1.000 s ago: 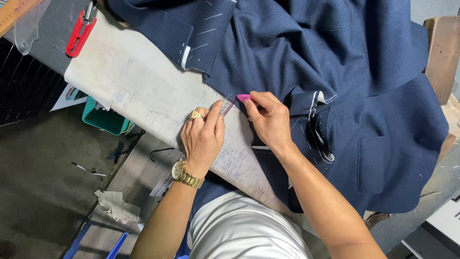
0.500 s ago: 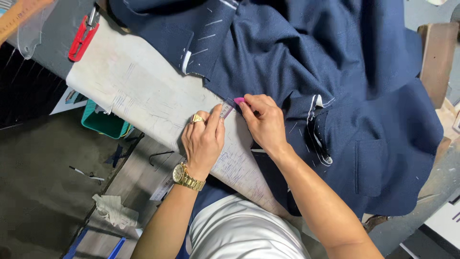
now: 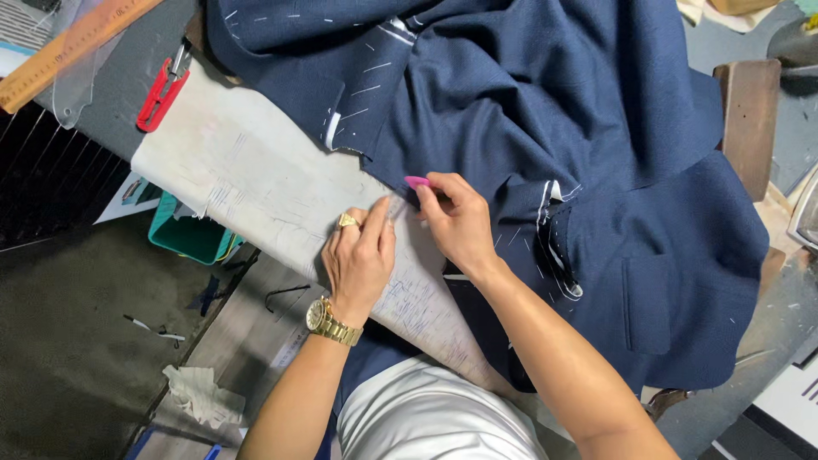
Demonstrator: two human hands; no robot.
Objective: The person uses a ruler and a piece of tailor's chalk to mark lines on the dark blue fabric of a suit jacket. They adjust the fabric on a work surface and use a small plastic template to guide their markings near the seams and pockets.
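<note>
Hands have barely shifted: right hand (image 3: 458, 223) still pinches one flat pink tailor's chalk (image 3: 417, 181) at the edge of one navy wool jacket (image 3: 596, 153); left hand (image 3: 360, 258), fingers together, presses one pale padded board (image 3: 256, 179).

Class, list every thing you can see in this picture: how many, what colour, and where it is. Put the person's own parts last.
jacket: one, navy with white basting stitches, across the bench
pressing pad: one, off-white, under the jacket edge
chalk: one, pink, in the right fingers
scissors: one, red handles, upper left
ruler: one, wooden, top left
bin: one, teal, below the bench
left hand: gold ring and watch, pressing the pad
right hand: holding the chalk
</note>
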